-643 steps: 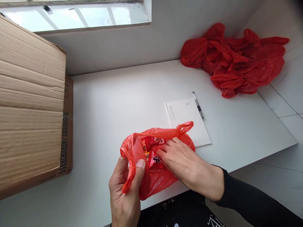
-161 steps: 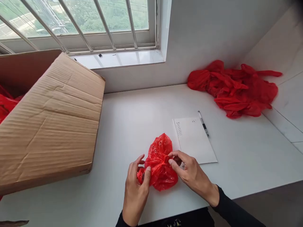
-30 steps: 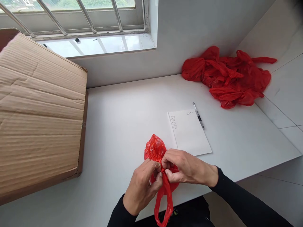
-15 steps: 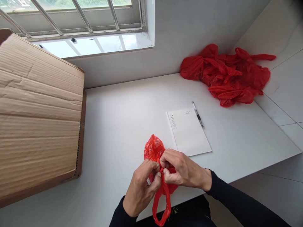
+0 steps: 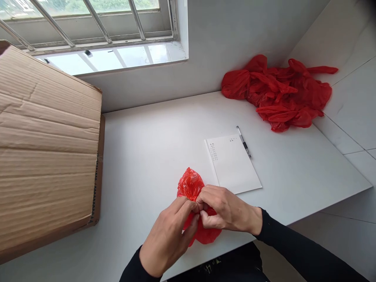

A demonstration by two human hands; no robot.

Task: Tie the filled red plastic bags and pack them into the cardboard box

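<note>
A red plastic bag [image 5: 190, 182] lies bunched on the white table near its front edge. My left hand [image 5: 173, 224] pinches the gathered middle of the bag from the left. From the right, my right hand [image 5: 217, 206] pinches the same spot, and the fingertips of both hands meet there. Crumpled film shows above the fingers, and more of the bag spreads out beneath them. The exact bit of plastic between the fingertips is hidden.
A large cardboard box [image 5: 49, 145] stands on the left of the table [image 5: 147, 145]. Right of centre lie a white notebook [image 5: 235, 166] with handwriting and a pen [image 5: 243, 141]. Several crumpled red bags [image 5: 279, 94] are heaped against the wall at the back right.
The long handle loop that hung below my hands toward the table edge no longer shows there. My left hand has turned and closed in against the right fingertips. The view has shifted slightly.
</note>
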